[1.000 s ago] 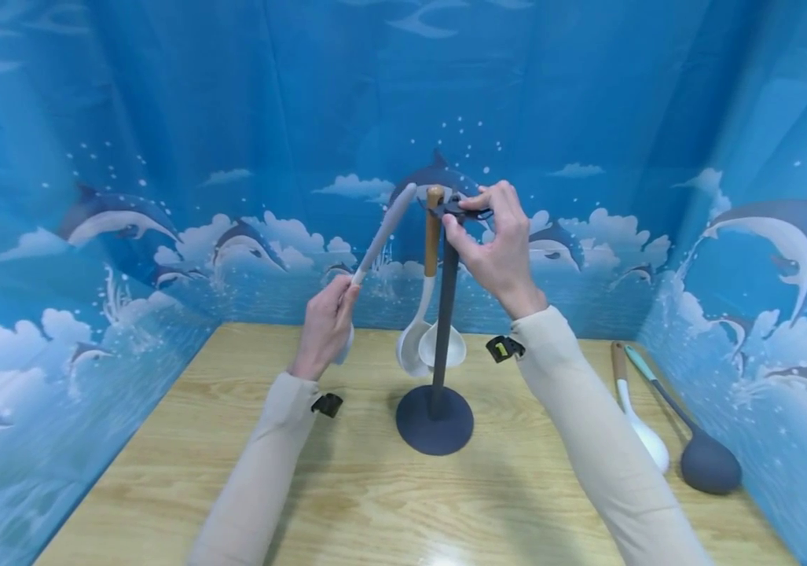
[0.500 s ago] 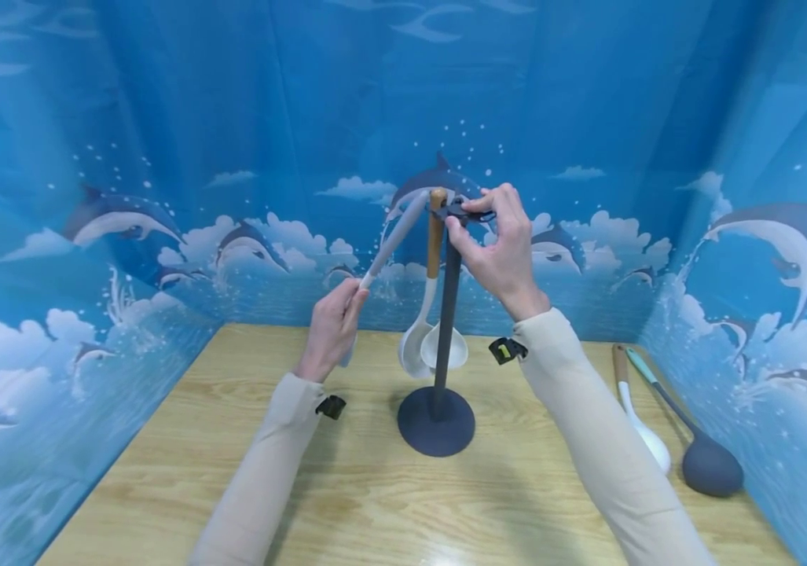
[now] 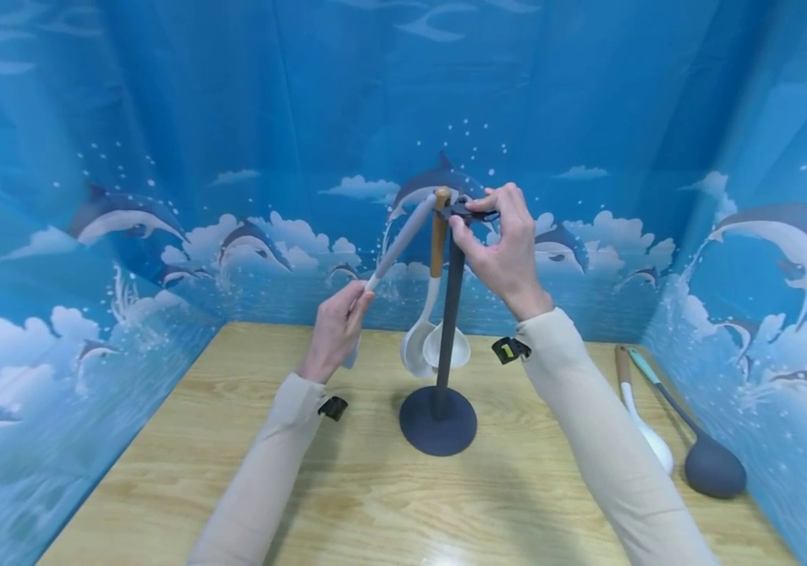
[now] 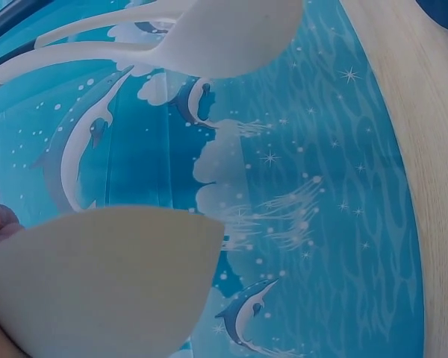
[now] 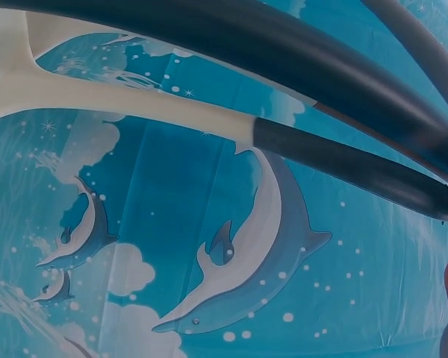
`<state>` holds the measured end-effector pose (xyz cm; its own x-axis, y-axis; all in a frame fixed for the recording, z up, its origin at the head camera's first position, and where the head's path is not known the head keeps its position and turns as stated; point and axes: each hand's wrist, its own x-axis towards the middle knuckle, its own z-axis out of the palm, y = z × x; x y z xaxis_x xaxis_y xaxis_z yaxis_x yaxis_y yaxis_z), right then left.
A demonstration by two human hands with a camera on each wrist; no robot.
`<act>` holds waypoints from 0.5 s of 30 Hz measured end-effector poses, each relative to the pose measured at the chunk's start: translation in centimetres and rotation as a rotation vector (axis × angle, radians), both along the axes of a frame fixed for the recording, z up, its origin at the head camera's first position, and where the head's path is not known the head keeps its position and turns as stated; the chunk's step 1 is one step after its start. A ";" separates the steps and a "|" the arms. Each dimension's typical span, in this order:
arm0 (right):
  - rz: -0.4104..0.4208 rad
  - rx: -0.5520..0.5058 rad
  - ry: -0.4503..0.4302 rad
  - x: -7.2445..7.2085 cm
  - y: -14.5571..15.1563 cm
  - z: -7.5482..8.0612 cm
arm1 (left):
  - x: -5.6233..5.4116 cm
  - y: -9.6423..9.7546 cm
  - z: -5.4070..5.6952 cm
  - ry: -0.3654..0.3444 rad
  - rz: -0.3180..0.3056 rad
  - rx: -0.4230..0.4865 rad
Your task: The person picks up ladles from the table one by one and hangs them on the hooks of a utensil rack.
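Observation:
My left hand [image 3: 335,330] grips a spatula [image 3: 403,244] by its white neck, its grey handle slanting up to the right. The handle's tip is beside the hooks at the top of a dark utensil stand [image 3: 449,314]; whether it touches a hook, I cannot tell. In the left wrist view the broad pale spatula head [image 4: 104,283] fills the lower left. My right hand [image 3: 505,244] pinches the stand's hooked top [image 3: 470,211] between thumb and fingers. A wooden-handled white spoon or ladle [image 3: 438,244] and a white ladle [image 3: 456,350] hang there, the latter's handle hidden by the pole.
On the table's right side lie a white ladle with a wooden handle [image 3: 647,440] and a dark ladle with a mint-green handle end [image 3: 714,468]. The round stand base [image 3: 438,436] rests on the wooden table [image 3: 389,511]. Dolphin-printed curtains enclose the back and sides.
My left hand has moved slightly right, bringing the spatula's handle tip from apart to close beside the wooden handle and hooks. The right hand keeps its pinch on the stand's top.

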<state>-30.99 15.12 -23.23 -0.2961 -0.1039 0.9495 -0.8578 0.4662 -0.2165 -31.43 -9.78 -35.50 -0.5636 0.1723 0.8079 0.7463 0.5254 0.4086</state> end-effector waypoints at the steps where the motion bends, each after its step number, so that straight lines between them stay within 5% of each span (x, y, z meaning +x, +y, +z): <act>1: -0.002 0.002 0.001 0.0 0.0 0.0 | 0.0 0.0 0.0 -0.002 0.000 0.000; 15: -0.002 0.006 -0.011 0.1 0.0 0.0 | 0.0 0.6 -0.7 0.017 -0.004 -0.007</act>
<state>-30.86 15.17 -23.27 -0.3065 -0.1086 0.9457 -0.8544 0.4694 -0.2230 -31.40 -9.20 -36.15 -0.5487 0.1803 0.8163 0.7554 0.5254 0.3916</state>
